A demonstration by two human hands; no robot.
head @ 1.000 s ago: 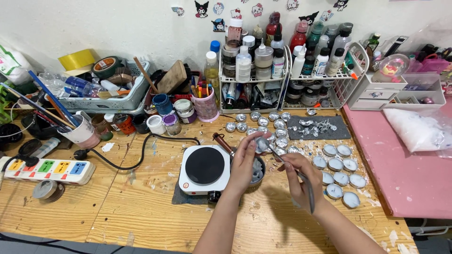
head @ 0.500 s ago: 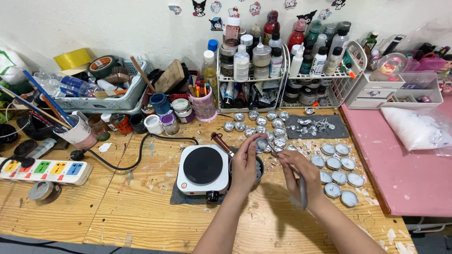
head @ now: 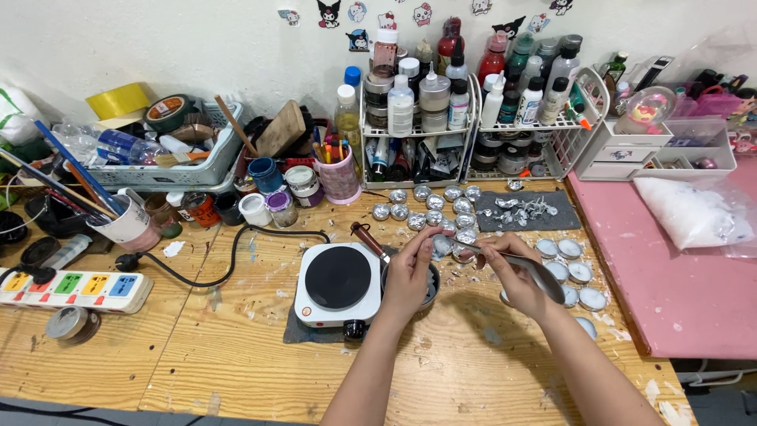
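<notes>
The left hand (head: 410,272) is pinching a small foil cup (head: 441,245) above a little pot (head: 422,284) (beside the hotplate (head: 337,282)), while the right hand (head: 516,272) is gripping metal tongs (head: 512,260).

The table (head: 197,355) is raw, pale-flecked wood. The small cups (head: 441,203) look like shiny foil, the hotplate (head: 337,278) has a matt black top, and the spoon (head: 536,272) is polished metal.

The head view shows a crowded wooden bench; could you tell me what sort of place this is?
Probably a home craft bench, perhaps for candle making: a small hot plate, rows of little foil cups, and racks of bottles.
</notes>
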